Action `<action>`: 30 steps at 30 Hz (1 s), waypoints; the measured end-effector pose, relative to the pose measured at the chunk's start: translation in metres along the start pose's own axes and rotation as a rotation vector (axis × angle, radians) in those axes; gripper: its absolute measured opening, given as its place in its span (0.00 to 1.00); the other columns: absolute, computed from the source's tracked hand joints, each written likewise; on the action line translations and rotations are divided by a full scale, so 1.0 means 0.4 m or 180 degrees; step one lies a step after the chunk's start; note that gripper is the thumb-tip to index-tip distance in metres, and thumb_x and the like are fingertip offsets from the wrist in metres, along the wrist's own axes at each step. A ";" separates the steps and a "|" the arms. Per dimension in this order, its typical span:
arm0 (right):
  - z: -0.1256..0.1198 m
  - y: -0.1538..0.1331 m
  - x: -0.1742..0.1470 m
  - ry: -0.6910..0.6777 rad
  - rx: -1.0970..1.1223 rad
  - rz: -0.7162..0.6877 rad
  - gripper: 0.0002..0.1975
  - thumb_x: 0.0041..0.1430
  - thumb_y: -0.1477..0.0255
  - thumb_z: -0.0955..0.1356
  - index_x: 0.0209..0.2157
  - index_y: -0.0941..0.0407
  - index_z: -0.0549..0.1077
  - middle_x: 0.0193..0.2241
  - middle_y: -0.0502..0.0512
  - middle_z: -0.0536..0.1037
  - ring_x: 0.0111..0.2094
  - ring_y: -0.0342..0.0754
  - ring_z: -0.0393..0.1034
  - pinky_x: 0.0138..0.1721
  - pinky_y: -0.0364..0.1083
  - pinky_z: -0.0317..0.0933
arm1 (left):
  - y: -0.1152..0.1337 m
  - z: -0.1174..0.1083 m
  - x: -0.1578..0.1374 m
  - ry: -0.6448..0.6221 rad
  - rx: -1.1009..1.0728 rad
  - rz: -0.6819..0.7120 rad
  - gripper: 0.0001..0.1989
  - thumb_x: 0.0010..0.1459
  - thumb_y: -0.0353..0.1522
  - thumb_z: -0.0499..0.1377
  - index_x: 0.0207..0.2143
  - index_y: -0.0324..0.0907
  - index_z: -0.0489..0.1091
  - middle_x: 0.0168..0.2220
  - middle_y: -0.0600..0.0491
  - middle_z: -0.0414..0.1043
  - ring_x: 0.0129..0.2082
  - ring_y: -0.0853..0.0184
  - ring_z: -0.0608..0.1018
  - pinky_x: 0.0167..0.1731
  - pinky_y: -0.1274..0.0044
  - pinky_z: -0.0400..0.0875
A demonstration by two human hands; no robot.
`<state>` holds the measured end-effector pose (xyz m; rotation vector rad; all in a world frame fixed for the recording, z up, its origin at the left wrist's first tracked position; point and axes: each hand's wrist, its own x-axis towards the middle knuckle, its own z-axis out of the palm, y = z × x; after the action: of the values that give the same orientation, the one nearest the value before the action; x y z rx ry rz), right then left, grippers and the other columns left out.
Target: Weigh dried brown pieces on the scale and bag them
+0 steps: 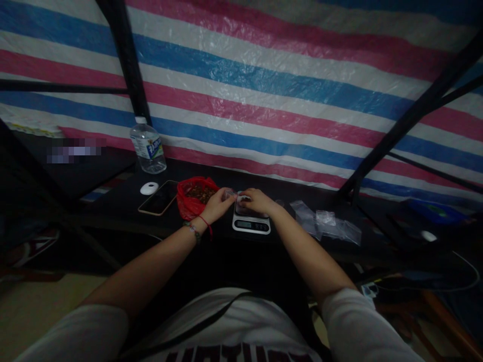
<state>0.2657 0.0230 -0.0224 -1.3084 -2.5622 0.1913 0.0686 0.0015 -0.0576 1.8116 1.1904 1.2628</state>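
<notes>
My left hand (218, 205) wears a bracelet and a red cord at the wrist. Its fingers are closed on a small clear plastic bag (229, 193) beside the kitchen scale (251, 225). Over the scale's top, my right hand (259, 202) has its fingers bent down and together, and their tips are hidden. Small dark brown pieces (245, 199) show next to those fingers. Close to the left hand, an open red plastic bag (184, 203) holds many small brown pieces (200, 192). The scale's display is too dark to read.
Left of the red bag lie a phone (158, 198) and a white round object (149, 188), with a clear bottle (149, 148) behind. Flat clear bags (326, 222) lie on the right of the black table (211, 173). Dark metal posts (128, 60) frame the striped sheet (245, 90).
</notes>
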 end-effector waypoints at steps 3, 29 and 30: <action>0.023 -0.008 0.007 -0.0047 -0.0146 -0.0152 0.13 0.57 0.68 0.66 0.43 0.55 0.75 0.40 0.58 0.77 0.43 0.49 0.70 0.46 0.46 0.61 | 0.004 -0.005 0.000 -0.0065 0.0064 -0.0009 0.22 0.53 0.46 0.56 0.44 0.40 0.69 0.41 0.49 0.74 0.41 0.64 0.75 0.44 0.72 0.68; -0.019 0.058 0.006 -0.0367 -0.0001 -0.0365 0.13 0.54 0.77 0.67 0.41 0.55 0.78 0.39 0.55 0.79 0.41 0.48 0.72 0.43 0.43 0.61 | 0.037 0.011 -0.019 -0.0578 0.0685 0.0122 0.21 0.52 0.47 0.56 0.41 0.41 0.69 0.35 0.50 0.75 0.33 0.63 0.76 0.33 0.75 0.68; -0.019 0.058 0.010 -0.0376 -0.0068 -0.0418 0.13 0.54 0.77 0.67 0.41 0.55 0.78 0.39 0.55 0.79 0.41 0.48 0.72 0.42 0.43 0.61 | 0.034 0.013 -0.017 -0.0588 0.0729 0.0131 0.22 0.52 0.47 0.56 0.41 0.41 0.69 0.35 0.50 0.75 0.33 0.63 0.76 0.34 0.75 0.68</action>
<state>0.2837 0.0399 -0.0198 -1.1634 -2.7453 0.2226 0.0768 -0.0103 -0.0504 2.0775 1.2397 0.9879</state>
